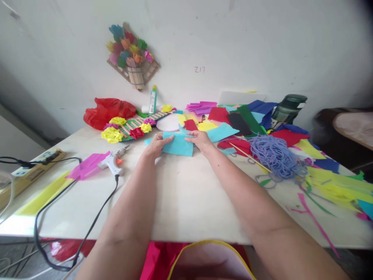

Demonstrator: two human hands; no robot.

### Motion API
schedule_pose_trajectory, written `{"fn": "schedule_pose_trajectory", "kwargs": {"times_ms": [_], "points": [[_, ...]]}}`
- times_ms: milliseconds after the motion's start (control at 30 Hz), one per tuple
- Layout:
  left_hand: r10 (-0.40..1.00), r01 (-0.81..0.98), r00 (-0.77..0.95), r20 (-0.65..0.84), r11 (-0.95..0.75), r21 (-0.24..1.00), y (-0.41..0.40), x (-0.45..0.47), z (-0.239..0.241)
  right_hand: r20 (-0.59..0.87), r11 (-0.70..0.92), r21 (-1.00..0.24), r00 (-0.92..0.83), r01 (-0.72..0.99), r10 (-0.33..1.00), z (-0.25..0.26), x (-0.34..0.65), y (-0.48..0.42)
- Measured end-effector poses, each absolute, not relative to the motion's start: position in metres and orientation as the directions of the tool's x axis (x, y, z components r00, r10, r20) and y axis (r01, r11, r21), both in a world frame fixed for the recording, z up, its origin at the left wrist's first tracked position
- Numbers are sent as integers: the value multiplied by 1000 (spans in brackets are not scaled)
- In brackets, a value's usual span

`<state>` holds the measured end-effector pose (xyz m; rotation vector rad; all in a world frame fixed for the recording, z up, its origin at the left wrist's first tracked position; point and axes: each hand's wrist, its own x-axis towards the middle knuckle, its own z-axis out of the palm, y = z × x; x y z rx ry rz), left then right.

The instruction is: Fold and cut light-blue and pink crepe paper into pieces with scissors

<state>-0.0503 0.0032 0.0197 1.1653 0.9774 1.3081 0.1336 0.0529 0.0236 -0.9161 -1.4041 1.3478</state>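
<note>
A sheet of light blue crepe paper [179,147] is stretched between my two hands, just above the table. My left hand [156,145] pinches its left side, thumb on top. At its upper right corner, my right hand [200,140] grips the paper between thumb and fingers. More light blue paper [223,132] lies just beyond my right hand. Left of my hands sits a green craft piece with a row of pale sticks [132,125], trimmed with yellow crepe flowers [112,134] and a red one [136,133].
A white glue gun [113,163] rests at left on magenta paper [89,165], its black cord looping off the front edge. The power strip [32,171] is far left. Purple yarn [272,155], a thin stick [250,157], coloured paper and a dark green bottle [288,111] crowd the right.
</note>
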Motion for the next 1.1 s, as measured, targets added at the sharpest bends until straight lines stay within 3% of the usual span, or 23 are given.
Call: {"fn": "schedule_pose_trajectory", "kwargs": {"times_ms": [167,300,433,600,700,867,933,1000,1100], "points": [[988,-89,-74,132,-138,986,3,-53,24,156,159,-987,-241,-9,958,26,135,52],[887,83,-313,340,-331,940,8,-55,27,350,360,-933,-201,13,915,27,136,53],[803,205,-351,482,-436,876,8,-52,33,336,331,-941,-291,-67,896,27,136,55],[927,151,-153,343,-321,935,1,-49,39,223,194,-974,-318,-120,922,29,134,55],[962,80,-142,234,-225,971,-1,-48,38,220,187,-973,-308,-131,926,33,135,52],[962,-3,-179,206,-209,978,0,-45,36,151,140,-989,-426,-57,892,34,137,50],[943,-6,-223,246,-254,967,2,-46,38,224,249,-969,-395,11,891,34,137,51],[884,4,-362,297,-318,948,5,-48,40,405,445,-888,-260,116,877,35,136,52],[849,-79,-510,137,-205,976,6,-53,45,724,725,-598,-157,342,672,39,135,49]]}}
